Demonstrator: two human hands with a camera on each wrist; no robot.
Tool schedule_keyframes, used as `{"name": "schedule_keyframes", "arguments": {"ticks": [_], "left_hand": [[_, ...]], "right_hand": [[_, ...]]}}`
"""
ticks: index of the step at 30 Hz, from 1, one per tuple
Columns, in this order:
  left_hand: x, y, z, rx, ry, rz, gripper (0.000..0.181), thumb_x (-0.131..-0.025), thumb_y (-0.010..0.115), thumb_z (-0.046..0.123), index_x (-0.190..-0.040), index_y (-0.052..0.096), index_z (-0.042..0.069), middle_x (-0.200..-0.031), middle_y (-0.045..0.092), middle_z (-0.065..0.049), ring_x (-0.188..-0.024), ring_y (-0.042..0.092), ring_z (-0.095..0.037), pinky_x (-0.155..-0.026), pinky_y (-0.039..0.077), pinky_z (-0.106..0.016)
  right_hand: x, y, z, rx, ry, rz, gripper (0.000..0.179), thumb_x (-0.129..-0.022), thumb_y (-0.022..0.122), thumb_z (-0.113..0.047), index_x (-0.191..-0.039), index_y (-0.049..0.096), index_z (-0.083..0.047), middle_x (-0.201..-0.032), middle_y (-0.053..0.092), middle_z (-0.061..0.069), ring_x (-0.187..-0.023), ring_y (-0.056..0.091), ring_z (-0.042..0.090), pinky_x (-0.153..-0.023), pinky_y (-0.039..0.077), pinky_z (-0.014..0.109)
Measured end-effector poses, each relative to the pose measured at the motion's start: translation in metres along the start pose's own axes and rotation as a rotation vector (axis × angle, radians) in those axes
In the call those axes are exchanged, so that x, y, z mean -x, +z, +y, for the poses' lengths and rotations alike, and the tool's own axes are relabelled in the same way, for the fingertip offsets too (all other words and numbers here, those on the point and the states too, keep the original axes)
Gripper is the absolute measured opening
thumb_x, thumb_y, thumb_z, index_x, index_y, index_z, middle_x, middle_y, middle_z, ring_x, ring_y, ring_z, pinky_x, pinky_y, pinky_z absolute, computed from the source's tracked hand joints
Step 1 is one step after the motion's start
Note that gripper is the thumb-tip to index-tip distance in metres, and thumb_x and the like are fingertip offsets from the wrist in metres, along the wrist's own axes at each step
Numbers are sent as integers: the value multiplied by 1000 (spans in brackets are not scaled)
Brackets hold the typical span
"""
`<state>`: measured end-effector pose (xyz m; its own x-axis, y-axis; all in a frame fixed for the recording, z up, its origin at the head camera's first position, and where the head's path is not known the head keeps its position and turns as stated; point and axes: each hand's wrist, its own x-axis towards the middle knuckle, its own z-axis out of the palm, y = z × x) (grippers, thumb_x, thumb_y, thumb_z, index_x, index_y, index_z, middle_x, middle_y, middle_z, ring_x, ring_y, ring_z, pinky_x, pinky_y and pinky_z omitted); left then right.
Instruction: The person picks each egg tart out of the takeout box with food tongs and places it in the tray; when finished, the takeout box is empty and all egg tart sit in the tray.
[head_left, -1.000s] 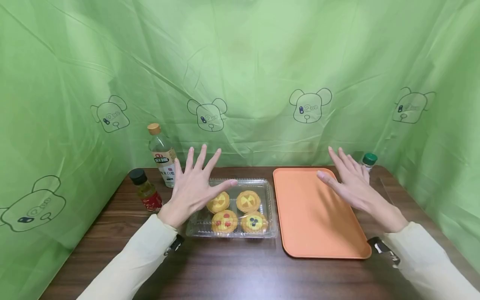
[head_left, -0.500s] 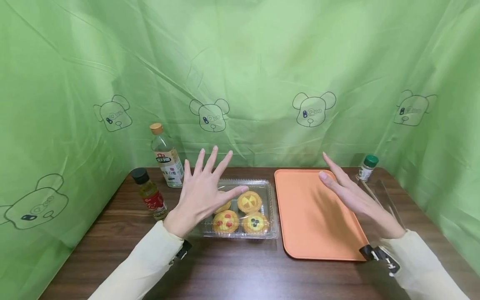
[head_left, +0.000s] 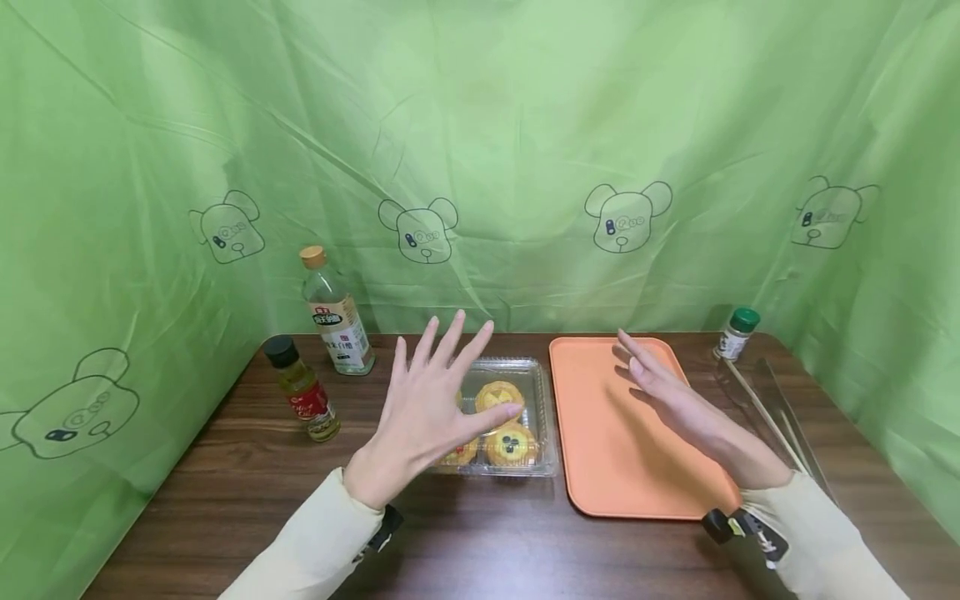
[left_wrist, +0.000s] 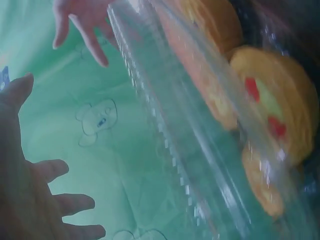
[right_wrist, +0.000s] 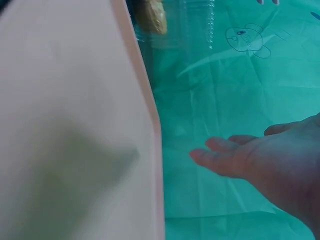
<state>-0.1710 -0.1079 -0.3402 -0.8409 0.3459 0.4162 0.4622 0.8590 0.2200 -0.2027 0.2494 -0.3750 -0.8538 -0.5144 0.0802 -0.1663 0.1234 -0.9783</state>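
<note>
My left hand [head_left: 431, 408], fingers spread, hovers over the left part of a clear plastic clamshell box [head_left: 543, 417] and hides some of it. Inside the box are several egg tarts [head_left: 512, 444]; one with red pieces on top [left_wrist: 270, 107] shows best in the left wrist view. Over the orange tray [head_left: 600, 467] is my right hand [head_left: 678, 408], its fingers extended and its palm turned toward the left. Neither hand holds anything. In the right wrist view, the same hand [right_wrist: 265, 155] appears beyond the tray's edge [right_wrist: 150, 100].
At the left stand an olive oil bottle with a black cap [head_left: 303, 392] and a taller white vinegar bottle [head_left: 339, 325]. A green-capped spice jar [head_left: 735, 333] is at the back right, and long metal tongs [head_left: 780, 417] lie beside the tray. Green cloth [head_left: 480, 167] surrounds the table.
My left hand has moved right across the box, uncovering the bottles. The right hand has shifted left and lower over the tray and turned its palm inward, revealing the jar and tongs.
</note>
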Motion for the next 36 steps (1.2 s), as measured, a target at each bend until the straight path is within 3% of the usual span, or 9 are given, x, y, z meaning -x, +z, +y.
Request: {"name": "schedule_keyframes", "arguments": {"ticks": [4,7,10,15,18,22,28,36], "left_hand": [[8,7,8,16,31,23,104,-85,56,91,-170,25,39,-175,17,-2,-160,15,-36,-123,6,-72],[13,13,12,22,58,51,108,-81,65,88,-169,29,36,-175,22,-3,-159,20,-36,-122,12,-73],[18,17,15,34,84,73,111,-76,75,84,-167,37,33,-173,28,-3,-158,26,-36,-121,18,-74],[26,22,19,82,122,113,105,-72,85,75,-159,52,24,-169,38,-5,-154,35,-34,-120,27,-70],[29,25,21,126,173,158,96,-72,91,66,-150,61,17,-162,48,-9,-148,45,-36,-121,33,-62],[34,29,24,195,246,211,83,-72,96,53,-138,69,11,-151,59,-12,-137,56,-35,-117,42,-51],[40,34,26,256,273,267,64,-70,100,37,-123,76,10,-133,70,-5,-119,66,-24,-100,57,-38],[41,42,30,301,409,349,36,-71,97,18,-100,75,14,-100,70,5,-84,66,-12,-72,55,-21]], "right_hand": [[2,5,10,-75,-26,-53,70,-118,30,-32,-168,-10,-5,-171,-2,35,-156,10,50,-128,21,47],[4,9,15,-137,-29,-77,71,-118,34,-27,-167,-11,1,-169,1,39,-152,35,28,-117,38,26],[4,14,19,-210,-4,-82,74,-117,39,-22,-166,-9,4,-167,4,42,-140,50,14,-115,44,32],[2,22,27,-276,68,-81,73,-114,49,-16,-166,3,6,-163,22,43,-139,53,41,-115,44,55],[1,26,32,-274,98,-93,70,-112,53,-13,-165,13,8,-157,38,40,-137,53,47,-111,46,60],[0,32,39,-274,102,-118,65,-110,54,-10,-161,21,14,-149,49,39,-133,58,43,-109,49,59],[0,38,47,-288,103,-159,58,-109,54,-8,-156,31,17,-144,54,39,-130,62,41,-108,51,55],[-1,49,56,-318,128,-196,47,-107,57,-3,-147,43,19,-133,66,28,-122,67,37,-106,54,49]]}}
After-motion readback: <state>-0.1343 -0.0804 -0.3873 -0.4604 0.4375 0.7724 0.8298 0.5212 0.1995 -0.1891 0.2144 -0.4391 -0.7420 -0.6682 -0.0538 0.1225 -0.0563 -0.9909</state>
